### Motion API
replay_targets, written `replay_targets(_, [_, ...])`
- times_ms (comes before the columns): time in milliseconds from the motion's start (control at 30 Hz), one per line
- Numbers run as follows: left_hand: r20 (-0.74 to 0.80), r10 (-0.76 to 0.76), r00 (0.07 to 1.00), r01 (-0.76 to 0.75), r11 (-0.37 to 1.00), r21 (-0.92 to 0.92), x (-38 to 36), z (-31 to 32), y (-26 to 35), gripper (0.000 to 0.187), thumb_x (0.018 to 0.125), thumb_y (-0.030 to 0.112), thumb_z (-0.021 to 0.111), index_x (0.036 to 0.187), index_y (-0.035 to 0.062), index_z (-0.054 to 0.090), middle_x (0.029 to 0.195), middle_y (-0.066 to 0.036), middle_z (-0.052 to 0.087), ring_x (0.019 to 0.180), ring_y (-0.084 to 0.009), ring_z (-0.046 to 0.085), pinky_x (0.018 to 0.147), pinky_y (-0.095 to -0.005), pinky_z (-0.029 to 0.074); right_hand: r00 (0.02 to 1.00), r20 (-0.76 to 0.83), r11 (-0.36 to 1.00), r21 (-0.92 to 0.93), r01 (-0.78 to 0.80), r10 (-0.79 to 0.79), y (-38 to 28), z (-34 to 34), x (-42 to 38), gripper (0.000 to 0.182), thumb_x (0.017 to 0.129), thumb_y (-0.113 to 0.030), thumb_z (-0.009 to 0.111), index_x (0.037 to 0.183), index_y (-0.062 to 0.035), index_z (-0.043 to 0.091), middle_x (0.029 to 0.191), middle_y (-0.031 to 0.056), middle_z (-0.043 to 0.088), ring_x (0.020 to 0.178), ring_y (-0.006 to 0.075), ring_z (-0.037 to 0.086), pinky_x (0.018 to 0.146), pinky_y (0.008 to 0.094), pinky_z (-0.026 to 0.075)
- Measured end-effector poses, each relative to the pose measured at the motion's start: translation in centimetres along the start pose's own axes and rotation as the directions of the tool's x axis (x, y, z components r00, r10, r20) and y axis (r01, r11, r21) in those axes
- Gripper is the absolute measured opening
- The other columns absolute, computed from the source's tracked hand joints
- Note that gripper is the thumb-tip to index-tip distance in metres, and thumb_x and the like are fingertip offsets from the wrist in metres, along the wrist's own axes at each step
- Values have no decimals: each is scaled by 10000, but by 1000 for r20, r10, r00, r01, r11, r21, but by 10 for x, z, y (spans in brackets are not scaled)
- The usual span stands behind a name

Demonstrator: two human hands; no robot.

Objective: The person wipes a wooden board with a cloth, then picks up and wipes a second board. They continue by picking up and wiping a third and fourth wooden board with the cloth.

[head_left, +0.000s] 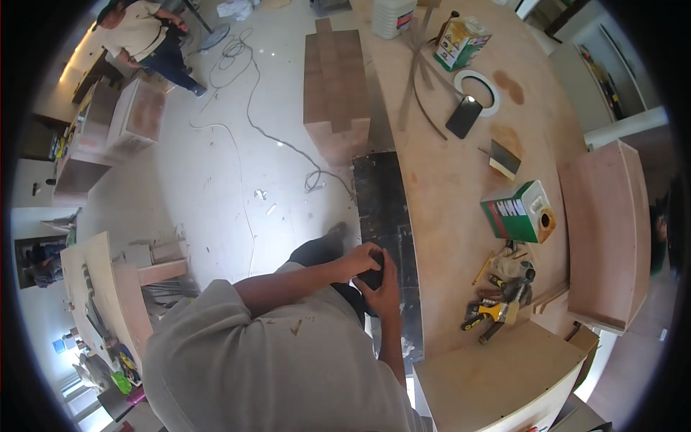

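Both hands meet in front of the body, beside the dark panel edge of the long wooden table. My left hand [358,262] comes from the left, its fingers bent round a small dark object [371,278]. My right hand [383,290] is closed on the same object from the right, fingers curled at its top. The object is mostly covered by the fingers, and I cannot tell what it is.
On the table [446,194] are green-and-white cans [520,212], a phone [464,117], a tape roll [489,83] and a pile of tools [497,309]. A wooden box [335,79] stands ahead. Cables [255,129] cross the floor. Another person [147,36] is at the upper left.
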State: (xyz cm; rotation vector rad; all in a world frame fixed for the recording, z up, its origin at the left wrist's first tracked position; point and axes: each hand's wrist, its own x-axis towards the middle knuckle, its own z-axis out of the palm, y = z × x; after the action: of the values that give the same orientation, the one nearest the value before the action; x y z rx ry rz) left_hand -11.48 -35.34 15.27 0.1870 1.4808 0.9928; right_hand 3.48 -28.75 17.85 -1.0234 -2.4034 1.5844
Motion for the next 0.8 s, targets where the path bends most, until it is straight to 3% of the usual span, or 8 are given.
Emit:
replay_targets(267, [141,-23,990,58,967,-247,17,-75,0,494,957,271,732,1394,93,582,1255,-116,644,1080,-201,644,891,-355,537,994,72,977,193,-95,82,-3,41,46,941,821,-250,870,1561,-14,338,1475,247,506,1372,380,520,1127,457,440])
replay_targets(400, [-109,327,939,-278,905,324,41,-165,32,387,998,373,678,1290,119,667,1096,-48,704,919,-177,663,829,-344,558,990,-40,988,90,-129,133,0,62,121,867,863,-235,831,1542,7,349,1457,269,520,1346,380,543,1121,463,438])
replay_targets(500, [-159,499,852,-391,807,443,94,-269,53,307,965,195,685,1261,116,688,1072,-67,712,882,-176,649,780,-341,548,984,-110,987,-68,-147,139,-56,61,201,863,880,-323,811,1525,26,358,1457,294,510,1334,416,544,1109,457,447])
replay_targets(567, [-231,699,677,-470,653,594,155,-339,75,258,971,167,677,1218,102,712,1117,-91,721,926,-199,670,820,-357,555,985,-156,984,-148,-98,74,-85,74,265,863,875,-363,808,1516,20,376,1437,299,517,1319,435,544,1096,459,456])
replay_targets(600, [-285,679,677,-438,682,585,189,-375,95,276,965,174,673,1229,100,706,1148,-129,717,1013,-267,683,894,-396,545,984,-176,980,-192,-50,16,-101,82,300,862,870,-385,808,1510,13,390,1417,298,526,1305,445,547,1084,461,463])
replay_targets(633, [-197,798,569,-441,499,747,210,-410,129,310,956,181,660,1252,92,693,1188,-173,699,1110,-358,653,974,-453,516,982,-187,970,-242,-9,-38,-117,88,332,861,865,-408,808,1503,6,404,1397,297,536,1291,455,549,1072,463,470])
replay_targets(667, [-233,758,609,-327,507,797,224,-432,171,320,956,183,639,1256,78,676,1206,-204,677,1169,-430,596,1026,-501,476,984,-167,963,-270,10,-57,-138,96,364,857,854,-424,811,1497,-11,423,1352,286,553,1260,454,562,1053,484,471])
replay_targets(800, [-75,942,327,-390,207,897,313,-511,284,313,981,187,626,1278,94,655,1297,-176,639,1194,-447,572,1040,-510,461,975,-62,825,-545,148,-216,-174,144,505,842,823,-489,812,1478,-71,487,1268,247,567,1187,443,575,1023,539,450])
